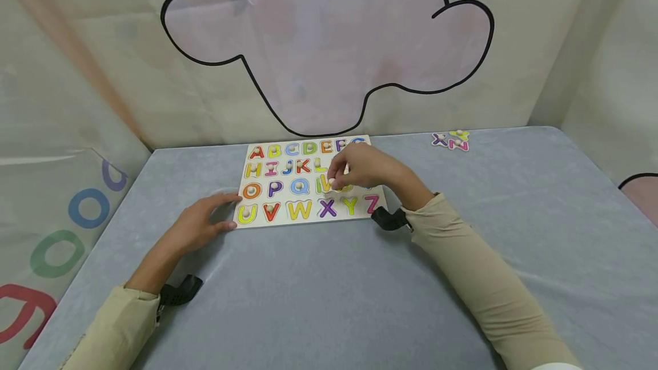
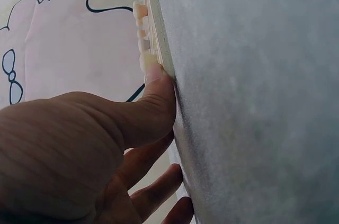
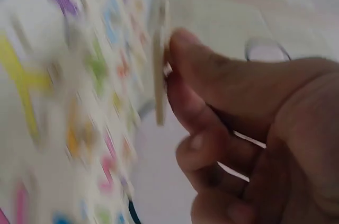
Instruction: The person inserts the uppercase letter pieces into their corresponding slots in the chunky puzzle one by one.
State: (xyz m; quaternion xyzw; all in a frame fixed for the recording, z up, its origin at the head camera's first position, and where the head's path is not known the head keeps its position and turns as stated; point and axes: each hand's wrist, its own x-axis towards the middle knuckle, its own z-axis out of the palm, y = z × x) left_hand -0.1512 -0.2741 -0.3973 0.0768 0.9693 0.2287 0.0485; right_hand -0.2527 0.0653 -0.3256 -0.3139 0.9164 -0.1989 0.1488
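Note:
A white alphabet board (image 1: 288, 226) lies on the table, its colourful letters in rows. My left hand (image 1: 197, 224) touches the board's left edge with thumb and fingers apart; in the left wrist view the thumb (image 2: 153, 105) rests against that edge. My right hand (image 1: 362, 167) is over the right half of the board, pinching a flat wooden letter piece (image 3: 160, 70) by its knob between thumb and finger. That piece shows edge-on in the right wrist view, upright and apart from the board. Part of the middle rows is hidden behind this hand.
Loose letter pieces lie at the table's back right: a purple X (image 1: 439, 140), a pink Z (image 1: 459, 145) and a yellow Y (image 1: 459, 133). A grey-blue cloth (image 1: 319, 290) covers the table. A printed curtain (image 1: 308, 73) hangs behind it.

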